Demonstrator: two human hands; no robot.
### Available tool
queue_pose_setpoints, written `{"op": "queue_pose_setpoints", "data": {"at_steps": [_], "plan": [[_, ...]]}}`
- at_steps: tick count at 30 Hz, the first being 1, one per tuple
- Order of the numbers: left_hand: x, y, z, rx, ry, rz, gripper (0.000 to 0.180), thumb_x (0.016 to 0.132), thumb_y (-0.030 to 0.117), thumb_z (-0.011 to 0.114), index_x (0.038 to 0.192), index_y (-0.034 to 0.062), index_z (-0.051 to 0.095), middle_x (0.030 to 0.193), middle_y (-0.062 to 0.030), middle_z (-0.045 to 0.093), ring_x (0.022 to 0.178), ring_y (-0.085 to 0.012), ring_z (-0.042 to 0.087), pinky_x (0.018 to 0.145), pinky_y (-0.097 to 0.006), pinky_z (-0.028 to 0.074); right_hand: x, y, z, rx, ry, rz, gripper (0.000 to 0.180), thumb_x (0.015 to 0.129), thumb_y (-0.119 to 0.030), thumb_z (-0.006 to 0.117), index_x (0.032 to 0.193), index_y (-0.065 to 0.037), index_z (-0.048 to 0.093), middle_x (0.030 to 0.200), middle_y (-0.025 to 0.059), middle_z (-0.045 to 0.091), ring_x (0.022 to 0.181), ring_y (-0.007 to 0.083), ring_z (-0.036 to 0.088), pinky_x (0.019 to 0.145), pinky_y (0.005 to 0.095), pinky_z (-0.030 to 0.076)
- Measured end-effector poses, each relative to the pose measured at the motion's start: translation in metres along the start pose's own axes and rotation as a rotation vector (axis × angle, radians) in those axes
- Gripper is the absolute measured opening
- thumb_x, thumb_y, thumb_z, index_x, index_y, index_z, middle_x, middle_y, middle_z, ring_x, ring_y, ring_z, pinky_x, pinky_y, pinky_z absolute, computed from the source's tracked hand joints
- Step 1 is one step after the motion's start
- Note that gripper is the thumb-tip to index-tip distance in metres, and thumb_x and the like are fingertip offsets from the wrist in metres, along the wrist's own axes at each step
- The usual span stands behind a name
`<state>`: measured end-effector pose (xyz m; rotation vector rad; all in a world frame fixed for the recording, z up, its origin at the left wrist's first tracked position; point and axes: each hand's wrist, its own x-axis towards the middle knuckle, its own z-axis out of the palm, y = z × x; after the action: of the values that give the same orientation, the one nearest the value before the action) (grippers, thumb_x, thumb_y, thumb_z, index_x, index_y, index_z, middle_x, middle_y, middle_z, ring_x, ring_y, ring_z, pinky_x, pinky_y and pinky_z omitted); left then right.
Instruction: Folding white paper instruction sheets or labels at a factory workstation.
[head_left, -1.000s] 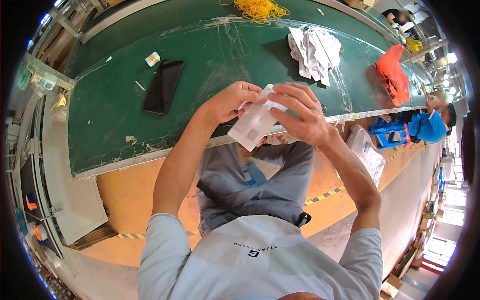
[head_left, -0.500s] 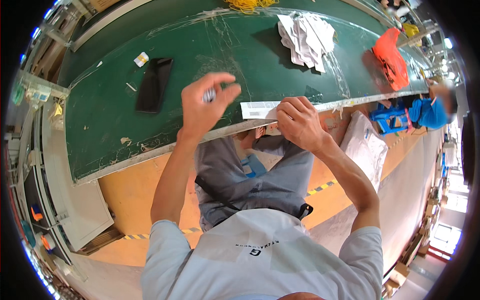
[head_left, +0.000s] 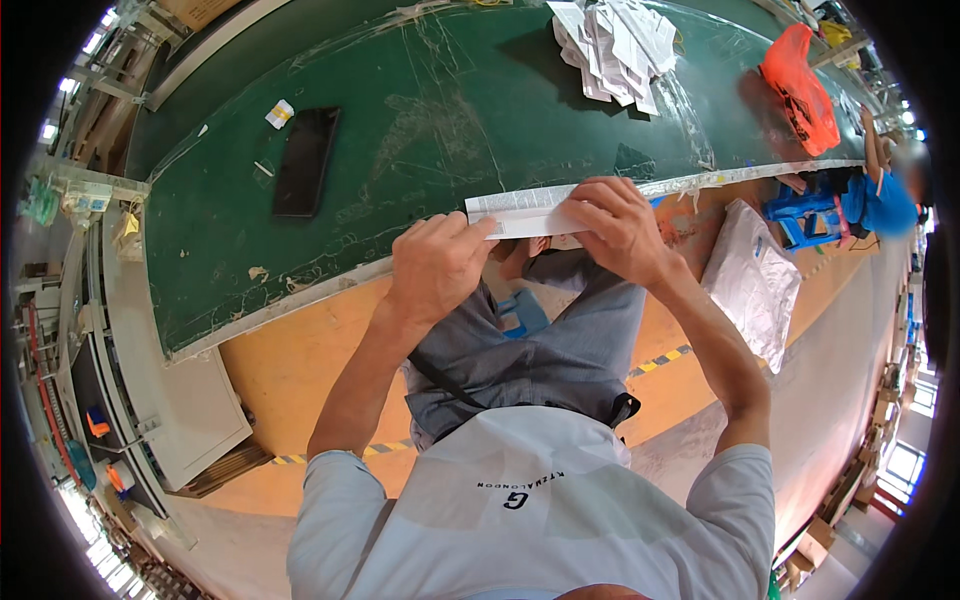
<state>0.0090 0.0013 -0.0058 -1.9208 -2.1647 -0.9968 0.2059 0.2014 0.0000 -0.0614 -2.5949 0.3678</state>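
The paper (head_left: 525,213), pinched by left hand (head_left: 437,262) and right hand (head_left: 622,232), should be held straight along the green table (head_left: 215,255).

Both hands in close now, side by side but apart: the left hand (head_left: 438,262) shows its back, fingers (head_left: 424,232) curled, thumb reaching right, while the right hand (head_left: 622,232), a touch farther out, bends its fingers leftward in a pinch. The left forearm (head_left: 362,385) slants far and right, the right forearm (head_left: 712,335) far and left, elbows (head_left: 742,408) spread wide!
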Motion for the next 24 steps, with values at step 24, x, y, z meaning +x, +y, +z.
{"op": "queue_pose_setpoints", "data": {"at_steps": [24], "plan": [[0.025,0.008,0.004,-0.066,-0.032,-0.480,0.026,0.086,0.028,0.077,0.085,0.0024,0.073,0.074,-0.0166,0.069,0.071,-0.0340,0.068,0.066,-0.042,0.051,-0.005,0.000,0.019,0.041,0.255,0.453,0.014,0.084,-0.011,0.077,0.081,-0.001,0.068,0.103,0.0105,0.066,0.100,0.0321,0.061,0.085,0.0416,0.050]]}}
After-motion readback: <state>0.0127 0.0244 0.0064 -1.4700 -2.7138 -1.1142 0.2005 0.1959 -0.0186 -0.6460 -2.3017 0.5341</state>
